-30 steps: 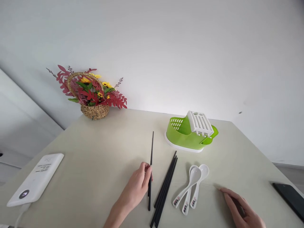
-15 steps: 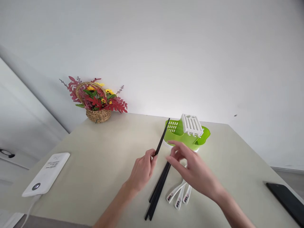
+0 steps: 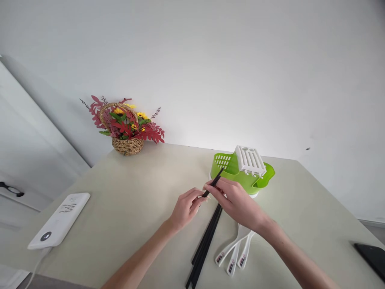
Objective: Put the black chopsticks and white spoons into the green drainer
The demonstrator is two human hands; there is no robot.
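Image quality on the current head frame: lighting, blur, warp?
Head view: soft light, wall brightest above the green utensil caddy, top-right corner dark; head view: left hand and right hand reasonably sharp; head view: tabletop sides splay toward the viewer, suggesting a wide lens.

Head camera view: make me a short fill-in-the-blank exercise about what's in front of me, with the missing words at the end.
1. The left hand and right hand both hold slim black ____.
2. The holder just beyond the hands has a green body and a slotted rack coloured ____.
3. The number of white spoons with handles showing is ____.
4. The woven basket holds dark red leaves and yellow ____.

Missing words: chopsticks; white; three; flowers.
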